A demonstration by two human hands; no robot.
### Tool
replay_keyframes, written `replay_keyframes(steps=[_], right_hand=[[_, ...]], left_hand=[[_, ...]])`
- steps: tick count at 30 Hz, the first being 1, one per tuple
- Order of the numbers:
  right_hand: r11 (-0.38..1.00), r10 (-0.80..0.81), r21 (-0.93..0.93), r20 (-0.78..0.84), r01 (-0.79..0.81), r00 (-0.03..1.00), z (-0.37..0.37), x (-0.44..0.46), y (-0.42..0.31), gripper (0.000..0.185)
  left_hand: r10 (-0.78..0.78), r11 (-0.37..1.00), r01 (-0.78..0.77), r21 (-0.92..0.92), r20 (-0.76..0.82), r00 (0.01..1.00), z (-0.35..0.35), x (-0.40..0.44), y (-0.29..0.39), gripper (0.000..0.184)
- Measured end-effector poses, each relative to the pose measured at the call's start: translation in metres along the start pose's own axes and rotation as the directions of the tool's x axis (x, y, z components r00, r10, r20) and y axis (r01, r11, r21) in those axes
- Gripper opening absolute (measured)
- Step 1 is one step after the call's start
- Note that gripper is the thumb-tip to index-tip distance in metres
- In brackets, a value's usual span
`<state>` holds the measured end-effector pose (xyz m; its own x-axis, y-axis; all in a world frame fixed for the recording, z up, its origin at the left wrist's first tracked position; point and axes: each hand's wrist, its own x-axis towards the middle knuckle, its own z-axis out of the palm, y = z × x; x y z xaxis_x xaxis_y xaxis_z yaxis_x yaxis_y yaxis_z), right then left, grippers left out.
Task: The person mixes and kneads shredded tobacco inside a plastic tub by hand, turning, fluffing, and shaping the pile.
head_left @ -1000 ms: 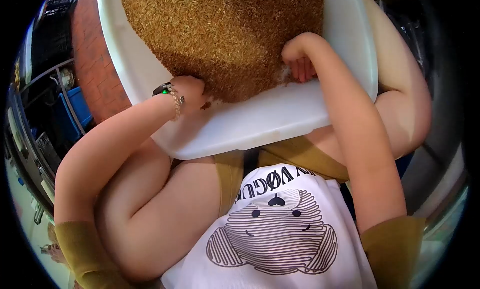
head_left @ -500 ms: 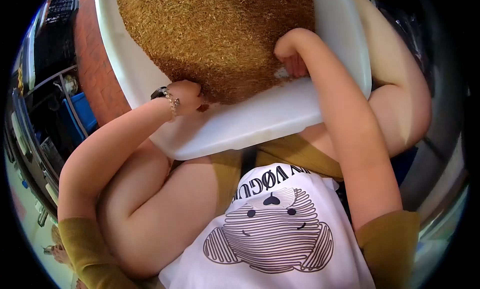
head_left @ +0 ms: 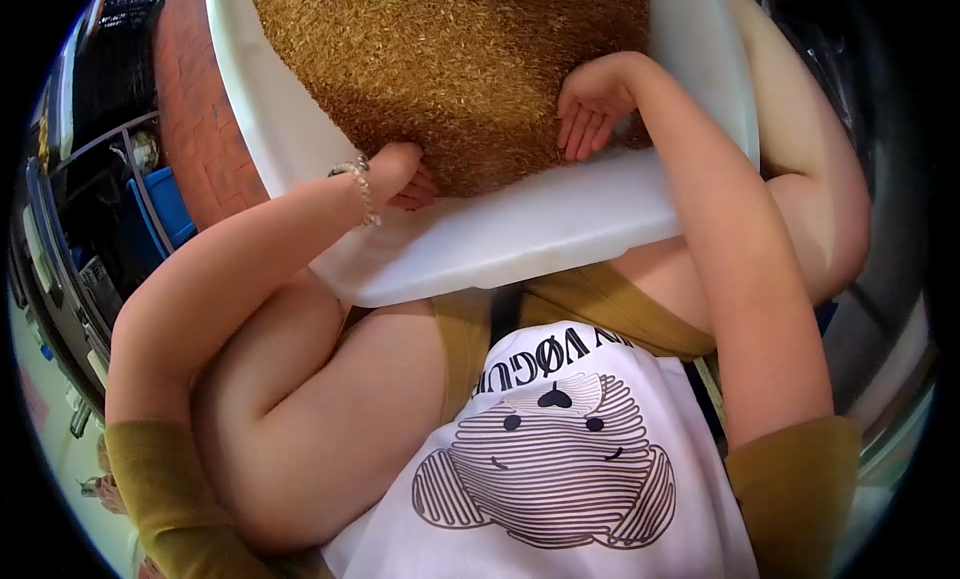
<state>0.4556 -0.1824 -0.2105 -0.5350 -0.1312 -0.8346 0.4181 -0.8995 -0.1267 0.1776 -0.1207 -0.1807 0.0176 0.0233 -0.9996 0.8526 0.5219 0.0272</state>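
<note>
A large heap of brown, grain-like loose material [head_left: 450, 69] lies in a white tray [head_left: 520, 239] across my lap. My left hand [head_left: 405, 177] touches the near left edge of the heap, its fingers apart and pointing inward; a beaded bracelet is at the wrist. On the near right edge rests my right hand [head_left: 598, 104], palm partly turned up, fingers stretched out with nothing in them. Some dark grains lie on the tray beside the right wrist.
Red brick-patterned floor [head_left: 200, 109] shows left of the tray. Beyond it stand a metal rack [head_left: 140, 179] and a blue bin [head_left: 168, 211]. Black plastic [head_left: 820, 59] lies at the upper right. My bare legs are under the tray.
Both hands have opened from their curled shapes, and the fingers of the right hand now spread with the palm showing. My left wrist has turned, hiding the watch. The tray appears slightly further right.
</note>
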Motion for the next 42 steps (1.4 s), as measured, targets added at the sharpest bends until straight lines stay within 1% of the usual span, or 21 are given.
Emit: replay_keyframes(steps=[3,6,9,11,15,17,18,19,20,21,24,25,28,29,32,33,36,39,40,42], right_hand=[[0.998,-0.033,0.052,0.036,0.031,0.999,0.002,0.005,0.001,0.048],[0.994,-0.072,0.081,0.051,0.067,0.996,0.008,0.006,0.000,0.049],[0.992,-0.091,0.091,0.068,0.085,0.993,0.010,0.001,-0.001,0.049],[0.989,-0.112,0.106,0.104,0.101,0.988,0.008,0.003,-0.001,0.049],[0.968,-0.090,0.241,0.058,0.074,0.994,0.014,0.005,-0.005,0.051],[0.953,-0.093,0.293,0.021,0.083,0.995,0.026,0.000,-0.009,0.053],[0.933,-0.084,0.350,-0.007,0.081,0.996,0.028,0.002,-0.011,0.054],[0.910,-0.074,0.406,-0.032,0.080,0.997,0.031,0.006,-0.011,0.055],[0.884,-0.061,0.462,-0.053,0.078,0.997,0.033,0.007,-0.012,0.056],[0.847,-0.106,0.523,-0.011,0.096,0.994,0.034,0.005,-0.010,0.053],[0.881,-0.311,0.399,0.084,0.254,0.947,0.040,0.005,-0.013,0.047],[0.851,-0.307,0.463,0.059,0.246,0.950,0.045,0.005,-0.015,0.042],[0.822,-0.311,0.492,-0.039,0.289,0.950,0.059,0.009,-0.020,0.041],[0.815,-0.295,0.511,-0.043,0.275,0.955,0.063,0.017,-0.022,0.041],[0.766,-0.396,0.529,-0.060,0.366,0.916,0.077,0.015,-0.025,0.042],[0.738,-0.390,0.566,-0.086,0.367,0.917,0.078,0.022,-0.026,0.043],[0.763,-0.396,0.532,-0.062,0.366,0.916,0.076,0.020,-0.026,0.043],[0.716,-0.450,0.563,-0.081,0.414,0.889,0.079,0.011,-0.028,0.042],[0.698,-0.465,0.573,-0.092,0.429,0.880,0.079,0.006,-0.030,0.041],[0.707,-0.459,0.542,-0.136,0.454,0.878,0.079,-0.002,-0.036,0.041]], left_hand=[[0.062,0.993,-0.066,-0.099,-0.034,0.997,0.017,-0.003,-0.004,0.053],[0.089,0.987,-0.099,-0.125,-0.084,0.992,0.022,0.004,-0.005,0.051],[0.101,0.985,-0.117,-0.129,-0.124,0.987,0.025,0.004,-0.004,0.053],[0.099,0.979,-0.116,-0.171,-0.102,0.990,0.026,0.002,-0.002,0.053],[0.120,0.942,-0.133,-0.308,-0.059,0.991,0.029,-0.006,-0.004,0.054],[0.099,0.952,-0.090,-0.293,0.018,0.995,0.023,0.010,-0.010,0.055],[0.087,0.956,-0.068,-0.286,0.054,0.995,0.022,0.004,-0.006,0.055],[0.121,0.932,-0.106,-0.346,0.022,0.992,0.026,-0.003,-0.005,0.056],[0.118,0.930,-0.104,-0.354,0.017,0.993,0.028,-0.007,-0.003,0.056],[0.114,0.926,-0.101,-0.363,0.015,0.993,0.029,-0.011,-0.001,0.056],[0.113,0.927,-0.105,-0.360,0.001,0.994,0.031,-0.018,0.002,0.054],[0.102,0.928,-0.093,-0.362,0.007,0.995,0.030,-0.012,0.000,0.053],[0.112,0.904,-0.080,-0.421,0.052,0.992,0.031,-0.014,0.000,0.054],[0.120,0.890,-0.076,-0.450,0.071,0.990,0.032,-0.018,0.001,0.054],[0.184,0.884,-0.135,-0.448,0.068,0.981,0.035,-0.033,0.005,0.055],[0.151,0.906,-0.109,-0.409,0.072,0.986,0.036,-0.044,0.011,0.055],[0.211,0.863,-0.123,-0.491,0.128,0.969,0.034,-0.037,0.006,0.055],[0.208,0.793,-0.059,-0.607,0.178,0.962,0.035,-0.044,0.011,0.058],[0.208,0.776,-0.082,-0.625,0.132,0.969,0.036,-0.048,0.014,0.058],[0.204,0.743,-0.127,-0.657,0.042,0.978,0.036,-0.059,0.021,0.058]])
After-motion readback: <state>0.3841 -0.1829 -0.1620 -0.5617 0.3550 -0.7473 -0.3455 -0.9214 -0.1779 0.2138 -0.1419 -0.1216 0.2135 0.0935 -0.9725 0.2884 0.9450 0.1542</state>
